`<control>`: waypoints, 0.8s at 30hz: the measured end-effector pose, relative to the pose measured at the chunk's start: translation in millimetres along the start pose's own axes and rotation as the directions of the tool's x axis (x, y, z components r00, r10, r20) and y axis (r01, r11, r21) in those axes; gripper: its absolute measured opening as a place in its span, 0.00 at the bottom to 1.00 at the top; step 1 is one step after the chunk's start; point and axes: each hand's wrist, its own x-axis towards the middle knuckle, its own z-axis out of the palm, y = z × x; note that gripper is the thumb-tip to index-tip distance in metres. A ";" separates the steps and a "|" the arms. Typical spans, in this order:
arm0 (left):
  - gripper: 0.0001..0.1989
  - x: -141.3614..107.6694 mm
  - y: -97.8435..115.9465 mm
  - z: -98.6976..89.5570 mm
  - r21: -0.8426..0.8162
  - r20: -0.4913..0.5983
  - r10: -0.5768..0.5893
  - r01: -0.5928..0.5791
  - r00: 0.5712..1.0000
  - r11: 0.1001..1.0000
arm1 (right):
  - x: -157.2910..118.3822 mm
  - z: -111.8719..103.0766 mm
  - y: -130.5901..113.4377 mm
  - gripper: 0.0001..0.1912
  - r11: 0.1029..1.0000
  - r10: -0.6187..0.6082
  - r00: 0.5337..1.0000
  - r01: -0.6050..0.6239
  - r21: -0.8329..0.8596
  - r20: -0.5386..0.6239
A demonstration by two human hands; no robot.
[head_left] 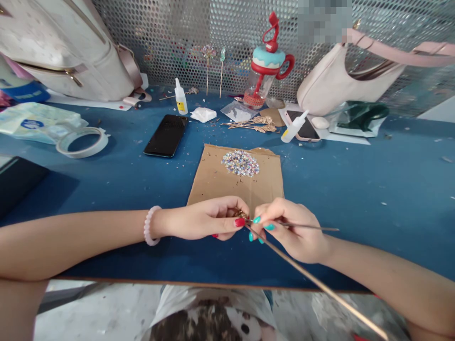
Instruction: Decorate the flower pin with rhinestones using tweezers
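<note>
My left hand [216, 219], with a bead bracelet at the wrist, pinches the ornate gold head of a hairpin [313, 277]. The hairpin's long thin stick slants down to the lower right, passing under my right hand [291, 229]. Between the fingers of my right hand is a slim pointed metal tool [311, 227], its near end close to the hairpin's head. Most of the head is hidden by my left fingers. Just beyond my hands lies a cardboard sheet [209, 177] bearing a pile of small glittering stones [241, 163].
Behind the cardboard are a black phone [166, 136], glue bottles [181, 97] [295, 126], several gold hairpins [254, 124] and a red-and-blue-lidded cup [265, 71]. A tape roll [82, 142] lies left. Bags [71, 42] [330, 78] stand against the perforated metal panel [159, 42].
</note>
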 end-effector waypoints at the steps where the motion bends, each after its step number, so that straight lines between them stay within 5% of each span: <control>1: 0.11 -0.1 0.7 1.6 0.032 -0.024 0.001 0.000 1.000 0.999 | 0.1 -0.2 -0.1 0.04 1.000 -0.012 1.000 0.012 -0.006 0.007; 15: 0.10 -8.6 7.6 15.7 0.500 -0.187 0.045 0.055 0.981 0.864 | 5.0 -3.4 -6.4 0.01 0.997 -0.075 0.996 0.074 0.007 0.041; 24: 0.11 -9.6 8.7 16.2 0.572 -0.140 0.062 0.030 0.988 0.819 | 11.5 -15.5 -14.0 0.06 0.971 -0.154 0.958 0.192 -0.142 0.244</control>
